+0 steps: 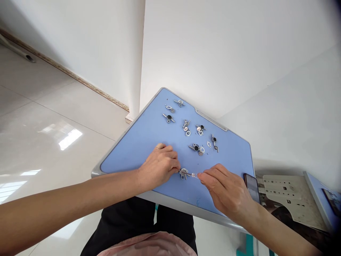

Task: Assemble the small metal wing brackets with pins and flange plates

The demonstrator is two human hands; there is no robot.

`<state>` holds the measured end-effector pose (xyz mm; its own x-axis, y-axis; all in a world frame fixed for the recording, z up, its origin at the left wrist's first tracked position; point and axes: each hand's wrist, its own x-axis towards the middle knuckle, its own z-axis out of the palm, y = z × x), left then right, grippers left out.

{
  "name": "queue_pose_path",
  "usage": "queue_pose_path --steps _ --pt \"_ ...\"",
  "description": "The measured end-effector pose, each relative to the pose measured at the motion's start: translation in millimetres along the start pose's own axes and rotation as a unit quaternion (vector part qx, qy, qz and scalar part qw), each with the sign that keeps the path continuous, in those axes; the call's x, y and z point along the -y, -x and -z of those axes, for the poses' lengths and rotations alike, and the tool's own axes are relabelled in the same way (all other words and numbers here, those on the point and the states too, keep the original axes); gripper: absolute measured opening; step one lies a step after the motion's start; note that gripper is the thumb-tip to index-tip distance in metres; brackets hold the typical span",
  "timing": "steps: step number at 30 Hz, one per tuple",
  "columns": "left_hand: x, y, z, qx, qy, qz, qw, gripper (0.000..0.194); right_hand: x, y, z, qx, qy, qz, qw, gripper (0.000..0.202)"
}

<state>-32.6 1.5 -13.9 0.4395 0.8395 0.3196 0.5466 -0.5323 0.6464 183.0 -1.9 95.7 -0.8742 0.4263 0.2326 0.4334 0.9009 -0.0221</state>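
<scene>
Silvery metal, a small valve-like fitting (pixel 183 173) lies near the front edge of the blue tabletop (pixel 144 149), between two hands set apart. The left hand (pixel 160 165) pinches the fitting's left side; the right hand (pixel 227 185) grips a clear-handled screwdriver (pixel 194 175), its shaft reaching over the fitting. Working well here likely means bracing the body firmly, keeping left fingertips out of the blade's line, and turning with light, even pressure so it doesn't slip.
</scene>
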Motion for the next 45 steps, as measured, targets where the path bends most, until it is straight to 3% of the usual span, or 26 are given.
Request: queue_pose_path --steps 7,12,14,18,21,26,32,35,38,40,45 --pt "-1.3 -0.4 0.5 -0.003 -0.002 -0.001 1.0 0.02 0.5 -3.2 2.4 0.013 0.082 0.031 0.996 0.004" --pt "-1.0 -0.4 -0.9 -0.014 -0.002 -0.008 1.0 0.021 2.8 -9.8 6.4 0.056 0.184 0.019 0.981 0.021" --pt "-0.4 -0.1 -2.0 -0.017 -0.004 -0.01 1.0 0.022 6.4 -11.2 6.6 0.082 0.187 0.019 0.979 0.014" --pt "-1.1 0.7 -1.4 -0.011 -0.006 -0.008 1.0 0.022 15.3 -13.8 8.2 0.13 0.185 0.022 0.974 0.026" --pt "-4.1 1.7 2.1 0.011 -0.015 -0.002 1.0 0.01 18.0 -16.7 10.9 0.142 0.199 0.023 0.969 0.026" --pt "-9.4 1.7 3.0 0.04 -0.031 -0.014 0.999 0.041 15.5 -20.1 12.2 0.154 0.203 0.02 0.967 0.021" --pt "-9.2 -4.7 -6.0 0.032 -0.042 -0.008 0.999 0.014 14.9 -21.1 13.6 0.164 0.2 0.019 0.966 0.017" --pt "-9.5 -6.1 -6.7 0.024 -0.038 -0.019 0.999 0.017 13.4 -20.3 17.6 0.194 0.201 0.033 0.96 0.005" --pt "-9.9 -6.3 -5.9 0.032 -0.038 -0.026 0.998 0.032 8.1 -17.9 19.5 0.197 0.202 0.032 0.959 0.028" --pt "-9.7 -6.5 -6.0 0.035 -0.038 -0.028 0.998 0.037 3.6 -15.8 18.9 0.183 0.196 0.03 0.963 0.032" --pt "-8.4 -9.5 -8.0 0.034 -0.044 -0.042 0.998 0.021 -3.9 -11.0 16.9 0.164 0.184 0.027 0.969 0.029"
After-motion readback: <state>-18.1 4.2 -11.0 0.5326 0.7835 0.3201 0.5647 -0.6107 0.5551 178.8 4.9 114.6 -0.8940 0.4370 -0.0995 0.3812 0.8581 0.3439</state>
